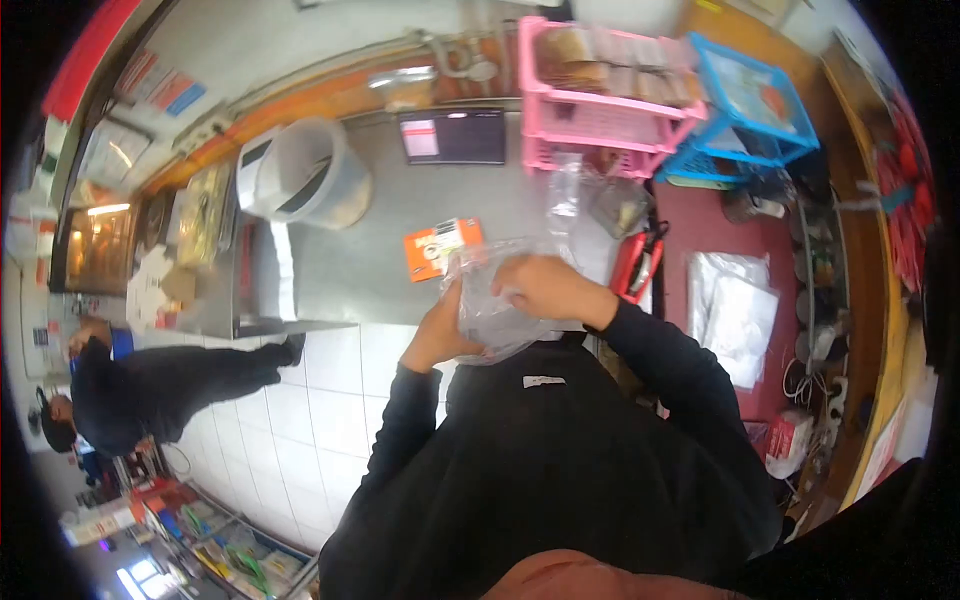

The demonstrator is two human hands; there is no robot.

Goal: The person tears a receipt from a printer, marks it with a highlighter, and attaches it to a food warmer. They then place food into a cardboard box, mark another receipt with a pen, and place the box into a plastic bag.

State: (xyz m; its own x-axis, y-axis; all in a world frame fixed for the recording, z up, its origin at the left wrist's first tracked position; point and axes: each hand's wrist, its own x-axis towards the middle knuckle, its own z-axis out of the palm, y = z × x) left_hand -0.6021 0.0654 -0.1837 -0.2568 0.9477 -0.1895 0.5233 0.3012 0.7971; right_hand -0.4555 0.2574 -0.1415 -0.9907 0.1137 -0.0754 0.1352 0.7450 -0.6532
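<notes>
A clear plastic bag hangs at the front edge of the metal counter, close before my body. My left hand is closed on its left side, thumb up along the film. From the right, my right hand pinches the bag's upper part with bent fingers. Just behind the bag lies an orange and white packet on the counter. A red and black tool rests to the right of my right hand, near a clear container.
A translucent tub and a dark tablet stand on the counter. Pink stacked baskets and a blue rack are at the back right. White plastic packs lie on the red surface. Another person stands at left.
</notes>
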